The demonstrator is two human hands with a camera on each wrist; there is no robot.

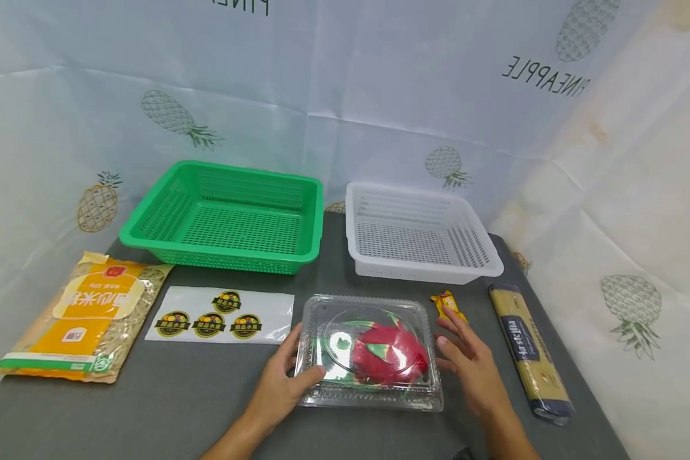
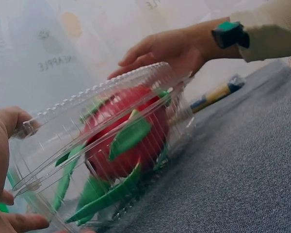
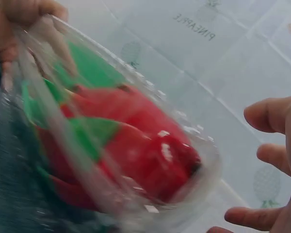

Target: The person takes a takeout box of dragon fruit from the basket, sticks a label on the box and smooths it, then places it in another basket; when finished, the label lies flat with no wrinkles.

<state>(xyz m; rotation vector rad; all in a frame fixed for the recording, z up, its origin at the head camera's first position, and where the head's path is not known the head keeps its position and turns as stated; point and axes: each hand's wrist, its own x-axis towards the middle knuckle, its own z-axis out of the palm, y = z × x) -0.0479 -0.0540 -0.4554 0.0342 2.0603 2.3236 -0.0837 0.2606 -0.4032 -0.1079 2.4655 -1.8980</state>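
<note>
A clear plastic clamshell box (image 1: 322,396), its lid down, stands on the dark table with a red and green dragon fruit (image 1: 388,351) inside. My left hand (image 1: 282,383) grips its left side, thumb over the lid's edge and fingers against the side wall. Off the box's right side is my right hand (image 1: 471,364), fingers spread and apart from the box; the right wrist view shows a gap between them. Just beyond those fingers lies a small yellow packet (image 1: 448,305).
Behind stand a green basket (image 1: 221,252) and a white basket (image 1: 420,271). A sheet of round stickers (image 1: 276,306) and a bag of grain (image 1: 86,319) lie to the left. Along the right table edge is a long pasta pack (image 1: 529,351). A pineapple-print cloth (image 1: 333,83) hangs behind.
</note>
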